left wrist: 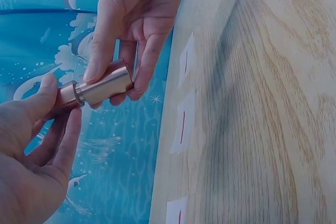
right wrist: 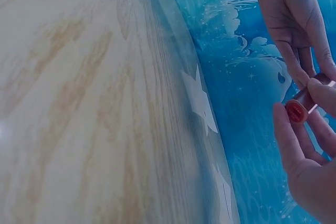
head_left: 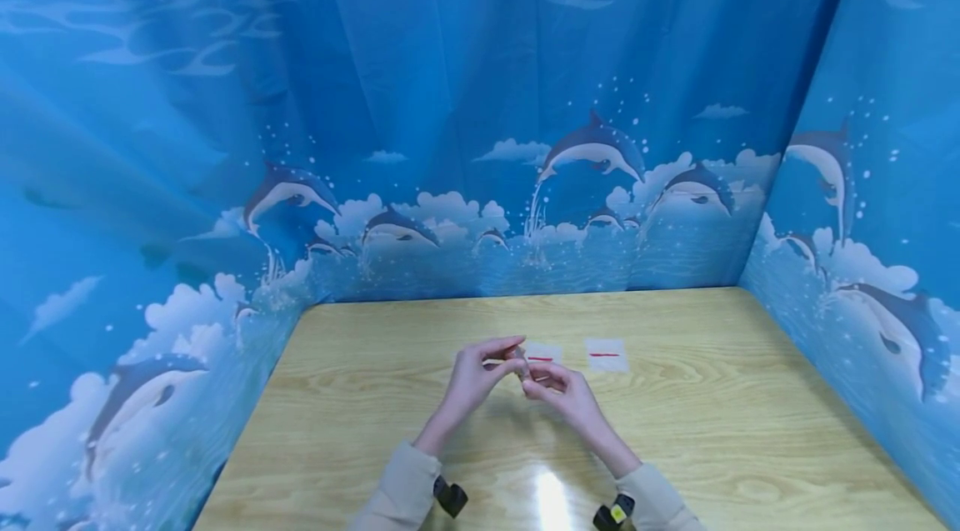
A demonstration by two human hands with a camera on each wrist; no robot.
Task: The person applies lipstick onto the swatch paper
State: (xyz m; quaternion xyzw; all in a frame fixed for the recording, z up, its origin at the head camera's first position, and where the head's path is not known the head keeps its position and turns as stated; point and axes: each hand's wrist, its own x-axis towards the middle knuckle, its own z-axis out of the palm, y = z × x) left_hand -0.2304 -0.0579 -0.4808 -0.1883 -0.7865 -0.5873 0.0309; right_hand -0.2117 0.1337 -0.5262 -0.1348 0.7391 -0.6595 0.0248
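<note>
Both hands hold one rose-gold lipstick tube (left wrist: 109, 86) between them, above the table. My left hand (head_left: 474, 377) pinches its shorter section between thumb and fingers. The longer section is gripped by my right hand (head_left: 573, 399), thumb on top and fingers beneath. A narrow silvery band shows at the joint between the two sections in the left wrist view. In the right wrist view, the round red end (right wrist: 296, 112) of the tube faces the camera at the right hand's fingers. Any lipstick bullet inside is hidden.
White paper pieces with red lines lie on the wooden table (head_left: 360, 398) beyond the hands: a right paper (head_left: 607, 356), a paper (head_left: 546, 350) partly behind the hands, and a third paper (left wrist: 177, 211) in the left wrist view. A blue dolphin-print curtain (head_left: 450, 139) surrounds the table.
</note>
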